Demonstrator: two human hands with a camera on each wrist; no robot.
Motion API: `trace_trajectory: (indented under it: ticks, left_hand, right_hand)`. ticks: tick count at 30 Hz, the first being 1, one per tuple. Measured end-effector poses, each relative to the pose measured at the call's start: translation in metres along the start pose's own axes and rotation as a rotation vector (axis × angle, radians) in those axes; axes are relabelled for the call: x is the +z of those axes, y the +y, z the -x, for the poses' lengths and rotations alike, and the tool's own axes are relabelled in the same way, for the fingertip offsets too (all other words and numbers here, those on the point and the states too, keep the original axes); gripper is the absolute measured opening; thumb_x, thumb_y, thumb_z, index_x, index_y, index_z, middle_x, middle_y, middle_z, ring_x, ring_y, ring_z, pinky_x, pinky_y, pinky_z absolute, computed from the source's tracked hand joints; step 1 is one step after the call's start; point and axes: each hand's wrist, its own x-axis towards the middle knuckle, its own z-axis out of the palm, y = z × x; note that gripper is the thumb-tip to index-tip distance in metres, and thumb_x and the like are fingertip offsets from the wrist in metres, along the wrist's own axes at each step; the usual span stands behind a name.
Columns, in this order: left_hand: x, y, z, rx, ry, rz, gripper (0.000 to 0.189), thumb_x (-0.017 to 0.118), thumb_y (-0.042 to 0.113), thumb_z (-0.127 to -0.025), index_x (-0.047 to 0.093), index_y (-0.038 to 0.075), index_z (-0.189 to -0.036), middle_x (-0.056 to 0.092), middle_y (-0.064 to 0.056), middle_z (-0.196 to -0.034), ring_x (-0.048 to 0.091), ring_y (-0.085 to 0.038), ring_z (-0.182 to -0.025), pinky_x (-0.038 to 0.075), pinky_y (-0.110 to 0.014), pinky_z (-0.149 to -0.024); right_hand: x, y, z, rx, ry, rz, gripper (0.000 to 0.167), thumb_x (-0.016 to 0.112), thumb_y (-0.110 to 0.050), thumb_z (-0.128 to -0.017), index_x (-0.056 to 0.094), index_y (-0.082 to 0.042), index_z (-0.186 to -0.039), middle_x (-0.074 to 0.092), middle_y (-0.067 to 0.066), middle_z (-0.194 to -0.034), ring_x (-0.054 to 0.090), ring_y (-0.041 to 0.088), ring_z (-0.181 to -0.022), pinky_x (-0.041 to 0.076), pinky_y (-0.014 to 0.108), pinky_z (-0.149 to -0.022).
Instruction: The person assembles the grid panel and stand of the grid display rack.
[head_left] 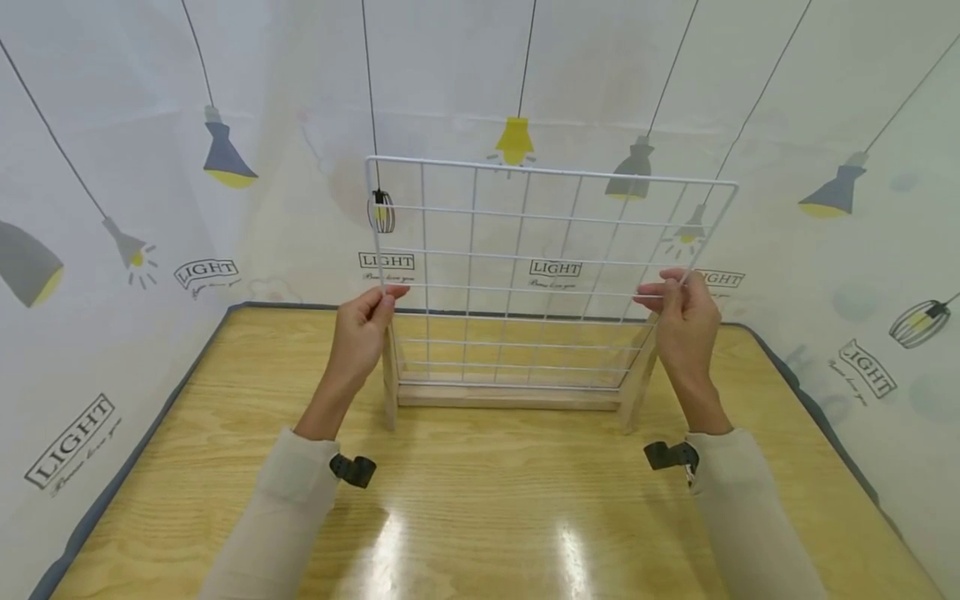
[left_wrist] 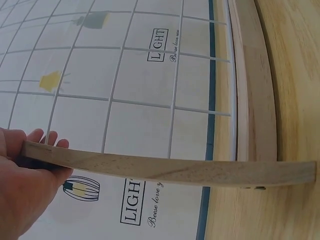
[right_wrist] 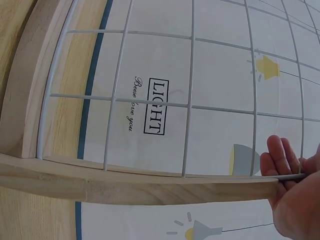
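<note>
A white wire grid panel (head_left: 528, 171) stands upright in a pale wooden stand (head_left: 510, 398), its lower edge at the stand's crossbar. My left hand (head_left: 358, 335) pinches the panel's left side wire, close to the top of the left wooden upright (left_wrist: 170, 168). Opposite it, my right hand (head_left: 686, 323) holds the right side wire between thumb and fingers, just above the right upright (right_wrist: 175, 192). In both wrist views the fingertips reach behind the panel. The left thumb tip is partly hidden by the upright in the left wrist view.
The stand rests on a wood-grain table (head_left: 495, 492) toward its back edge. Behind and on both sides hangs a pale backdrop (head_left: 285, 208) printed with lamps and lettering. A dark strap (head_left: 354, 471) sits at the left cuff, another strap (head_left: 671, 456) at the right.
</note>
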Motion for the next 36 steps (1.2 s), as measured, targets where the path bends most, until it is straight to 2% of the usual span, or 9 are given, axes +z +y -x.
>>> trace_trajectory:
  ticks: [3, 7, 10, 12, 15, 19, 23, 32, 36]
  left_hand:
    - [0.000, -0.001, 0.000, 0.005, 0.003, -0.011, 0.029, 0.046, 0.007, -0.105, 0.066, -0.006, -0.121, 0.065, -0.021, -0.102, 0.036, -0.012, -0.067, 0.031, -0.022, -0.059]
    - [0.002, -0.002, 0.000, 0.017, 0.003, -0.020, 0.028, 0.046, 0.006, -0.105, 0.065, -0.007, -0.121, 0.061, -0.019, -0.094, 0.032, -0.011, -0.063, 0.030, -0.021, -0.056]
    - [0.004, -0.003, -0.001, 0.030, 0.003, -0.017, 0.028, 0.046, 0.004, -0.104, 0.064, -0.009, -0.121, 0.065, -0.020, -0.107, 0.037, -0.011, -0.069, 0.033, -0.019, -0.061]
    - [0.006, -0.004, -0.002, 0.041, -0.006, -0.011, 0.028, 0.046, 0.003, -0.104, 0.063, -0.009, -0.121, 0.062, -0.025, -0.107, 0.040, -0.011, -0.073, 0.036, -0.019, -0.064]
    - [0.009, -0.005, -0.002, 0.048, -0.022, 0.005, 0.027, 0.045, 0.004, -0.105, 0.063, -0.006, -0.123, 0.058, -0.024, -0.103, 0.043, -0.012, -0.075, 0.038, -0.018, -0.066]
    - [0.013, -0.006, 0.000, 0.038, -0.030, 0.013, 0.028, 0.045, 0.005, -0.105, 0.062, -0.005, -0.125, 0.062, -0.020, -0.110, 0.046, -0.014, -0.079, 0.039, -0.017, -0.068]
    - [0.013, -0.006, 0.002, 0.044, -0.034, 0.003, 0.029, 0.044, 0.004, -0.105, 0.060, -0.006, -0.128, 0.064, -0.021, -0.120, 0.046, -0.016, -0.081, 0.039, -0.017, -0.069]
    - [0.010, -0.002, 0.003, 0.033, -0.056, -0.022, 0.029, 0.044, 0.003, -0.105, 0.059, -0.006, -0.128, 0.065, -0.019, -0.126, 0.050, -0.013, -0.084, 0.042, -0.017, -0.072]
    - [0.008, 0.000, 0.002, 0.038, -0.061, -0.011, 0.030, 0.044, 0.003, -0.104, 0.058, -0.006, -0.129, 0.064, -0.019, -0.127, 0.051, -0.012, -0.086, 0.044, -0.017, -0.073]
  right_hand:
    - [0.000, 0.000, 0.000, 0.003, 0.003, -0.001, 0.017, 0.044, -0.009, -0.106, 0.059, -0.005, -0.102, 0.070, 0.024, -0.088, 0.070, -0.002, -0.073, 0.058, 0.018, -0.074]
    - [-0.001, 0.003, 0.000, 0.019, 0.016, -0.001, 0.017, 0.044, -0.008, -0.105, 0.060, -0.005, -0.100, 0.071, 0.019, -0.086, 0.070, -0.001, -0.073, 0.058, 0.019, -0.074]
    - [-0.002, 0.005, -0.001, 0.034, 0.022, 0.008, 0.016, 0.046, -0.007, -0.104, 0.060, -0.001, -0.100, 0.072, 0.013, -0.085, 0.070, 0.000, -0.073, 0.058, 0.019, -0.076]
    - [-0.004, 0.008, -0.003, 0.042, 0.028, 0.023, 0.018, 0.048, -0.008, -0.104, 0.060, 0.004, -0.100, 0.072, 0.009, -0.086, 0.069, -0.001, -0.074, 0.057, 0.018, -0.076]
    - [-0.008, 0.010, -0.005, 0.054, 0.047, 0.074, 0.022, 0.052, -0.009, -0.102, 0.061, 0.010, -0.101, 0.073, 0.004, -0.086, 0.068, -0.002, -0.075, 0.056, 0.015, -0.074]
    - [-0.012, 0.009, -0.006, 0.085, 0.065, 0.117, 0.022, 0.057, -0.011, -0.099, 0.064, 0.009, -0.101, 0.073, -0.005, -0.084, 0.068, -0.004, -0.076, 0.055, 0.013, -0.073]
    - [-0.014, 0.009, -0.003, 0.108, 0.071, 0.118, 0.022, 0.062, -0.015, -0.096, 0.065, 0.006, -0.101, 0.070, -0.011, -0.082, 0.069, -0.003, -0.079, 0.053, 0.012, -0.072]
    - [-0.019, 0.002, 0.006, 0.068, 0.065, 0.161, 0.022, 0.066, -0.019, -0.095, 0.066, 0.003, -0.100, 0.070, -0.017, -0.083, 0.066, -0.006, -0.075, 0.047, 0.011, -0.062]
    - [-0.019, -0.001, 0.003, 0.053, 0.049, 0.140, 0.021, 0.066, -0.017, -0.094, 0.064, 0.002, -0.104, 0.068, -0.020, -0.085, 0.067, -0.006, -0.079, 0.050, 0.010, -0.066]
